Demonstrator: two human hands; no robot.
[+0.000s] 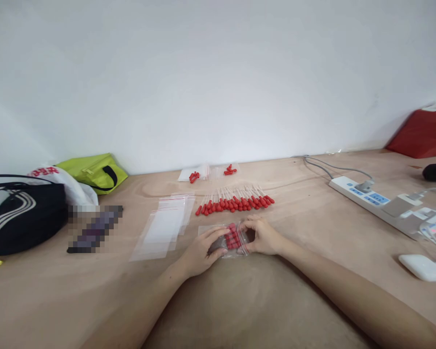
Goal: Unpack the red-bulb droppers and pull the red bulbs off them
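Note:
A small clear zip bag (229, 240) with several red-tipped droppers inside lies on the wooden table (298, 252). My left hand (203, 249) rests on its left side, fingers curled over it. Pinching the bag's right edge is my right hand (260, 234). Just beyond the bag lies a row of several loose droppers (235, 201) with red bulbs. A stack of empty clear zip bags (166, 225) sits to the left of my hands.
Two filled small bags (210, 172) lie by the wall. A black bag (18, 213), a white bag and a green pouch (92, 170) stand at the left. A white power strip (378, 201), cables, a white charger (423, 266) and a red bag (421, 133) are at the right.

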